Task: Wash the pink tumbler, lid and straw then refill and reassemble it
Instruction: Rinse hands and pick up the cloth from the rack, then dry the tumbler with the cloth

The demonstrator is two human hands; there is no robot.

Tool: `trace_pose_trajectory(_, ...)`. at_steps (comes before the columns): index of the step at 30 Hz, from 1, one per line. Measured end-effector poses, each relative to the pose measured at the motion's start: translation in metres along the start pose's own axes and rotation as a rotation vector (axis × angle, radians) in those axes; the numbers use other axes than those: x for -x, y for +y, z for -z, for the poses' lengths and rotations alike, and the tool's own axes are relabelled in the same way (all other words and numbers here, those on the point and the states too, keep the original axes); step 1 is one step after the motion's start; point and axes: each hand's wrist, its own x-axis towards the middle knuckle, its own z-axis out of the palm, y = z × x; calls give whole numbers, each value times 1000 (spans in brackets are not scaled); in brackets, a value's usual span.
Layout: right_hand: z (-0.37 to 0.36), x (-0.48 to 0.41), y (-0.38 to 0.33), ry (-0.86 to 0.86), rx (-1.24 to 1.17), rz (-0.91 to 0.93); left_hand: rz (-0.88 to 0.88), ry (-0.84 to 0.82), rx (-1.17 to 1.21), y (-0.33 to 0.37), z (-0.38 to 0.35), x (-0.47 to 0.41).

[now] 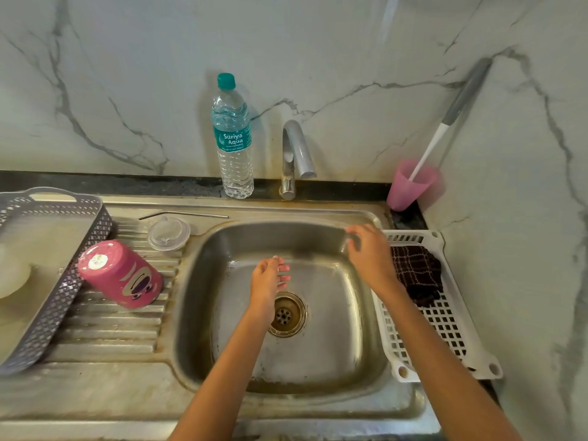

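Two hands over sink: left hand fingers loose, empty; right hand curled, prob. empty; tumbler upside-down on drainboard.

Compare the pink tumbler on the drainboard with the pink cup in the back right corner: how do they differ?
The pink tumbler is upside down, tilted against the grey basket; the pink cup stands mouth up, leaning a little. The tumbler is opaque with a printed cartoon face; the cup is plain and translucent. The cup holds a long-handled brush; nothing shows in the tumbler. Both are pink, and neither is touched by the hands.
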Motion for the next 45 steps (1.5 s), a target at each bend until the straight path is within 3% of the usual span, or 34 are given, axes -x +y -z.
trace_pose_trajectory(3,20,19,27,164,308,-152,22,-30,-11,-7,-6,9)
trace_pose_trajectory(5,24,27,42,105,473,-303,43,-60,-21,-10,-17,16)
trace_pose_trajectory(7,26,33,50,43,477,-381,59,-100,-44,-11,-28,21)
trace_pose_trajectory(11,23,35,56,52,512,-365,76,-142,-66,-12,-38,27)
trace_pose_trajectory(17,11,30,55,70,579,-296,11,-77,-64,-12,-10,28)
trace_pose_trajectory(23,37,28,40,371,197,-319,-176,96,-56,-13,55,38)
trace_pose_trajectory(27,58,32,-6,492,-46,-189,-95,230,284,-5,99,46)
trace_pose_trajectory(31,52,31,-65,424,-378,-117,35,205,718,7,144,43)
trace_pose_trajectory(35,13,31,-100,159,-757,-242,81,120,918,15,168,40)
trace_pose_trajectory(37,-9,33,-113,65,-779,-293,85,157,847,20,172,40)
trace_pose_trajectory(39,-32,35,-125,-24,-829,-331,9,300,640,22,172,43)
trace_pose_trajectory(42,-57,37,-139,-149,-908,-436,-272,625,241,22,171,54)
trace_pose_trajectory(45,-72,36,-150,-257,-979,-535,-496,765,-156,25,184,55)
